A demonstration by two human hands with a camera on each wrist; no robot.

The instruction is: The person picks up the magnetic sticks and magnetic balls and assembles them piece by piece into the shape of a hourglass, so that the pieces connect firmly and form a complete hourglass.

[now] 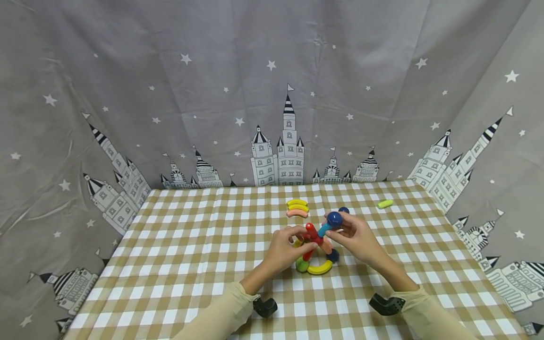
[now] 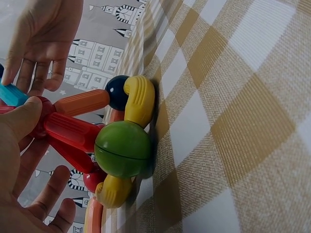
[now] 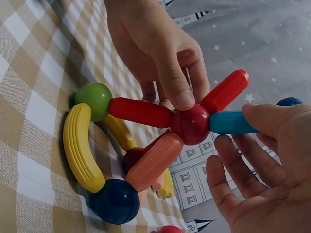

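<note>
My right hand (image 3: pixel 262 165) hides the blue rod's (image 3: pixel 228 122) far end in the right wrist view. My left hand (image 2: pixel 19 160) is cut off at the left wrist frame edge.

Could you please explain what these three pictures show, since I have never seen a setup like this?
There is no machine: a person works with two bare hands. One picture comes from a head-worn camera, the others from cameras on each wrist. On the checked tablecloth stands a toy structure of coloured rods and balls. The left hand steadies its red ball, and the right hand holds a blue rod joined to it. Spare curved pieces and a green piece lie farther back.
</note>
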